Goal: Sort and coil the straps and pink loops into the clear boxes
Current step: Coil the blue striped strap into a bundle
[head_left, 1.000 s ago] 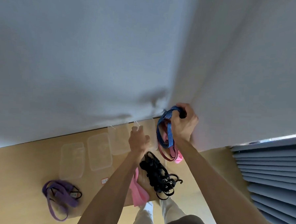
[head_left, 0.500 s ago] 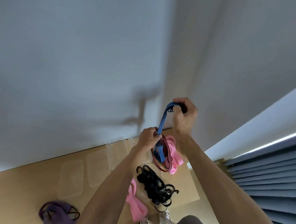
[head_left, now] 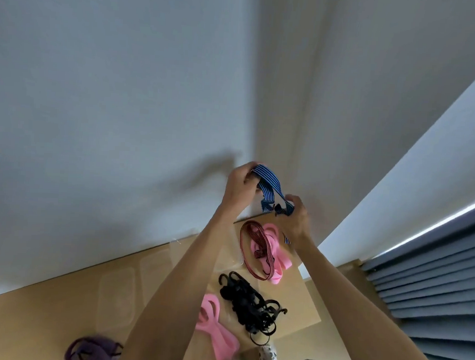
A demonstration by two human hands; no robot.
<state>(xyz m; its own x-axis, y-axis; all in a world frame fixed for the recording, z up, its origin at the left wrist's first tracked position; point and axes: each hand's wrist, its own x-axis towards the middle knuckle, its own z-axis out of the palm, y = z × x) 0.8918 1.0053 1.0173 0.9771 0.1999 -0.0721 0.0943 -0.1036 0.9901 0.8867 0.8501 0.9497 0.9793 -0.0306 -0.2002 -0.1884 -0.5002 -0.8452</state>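
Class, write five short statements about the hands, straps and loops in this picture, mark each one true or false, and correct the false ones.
1. Both hands hold the blue striped strap. True.
2. The red striped strap lies on a pink loop. True.
3. The black straps are in the left hand. False: they lie on the table.
4. The purple strap hangs from the right hand. False: it lies at the table's near left.
5. A second pink loop lies beside the black straps. True.

two pink loops [head_left: 268, 250], one blue strap [head_left: 269, 185], one red strap [head_left: 255, 244], two hands [head_left: 238, 185]
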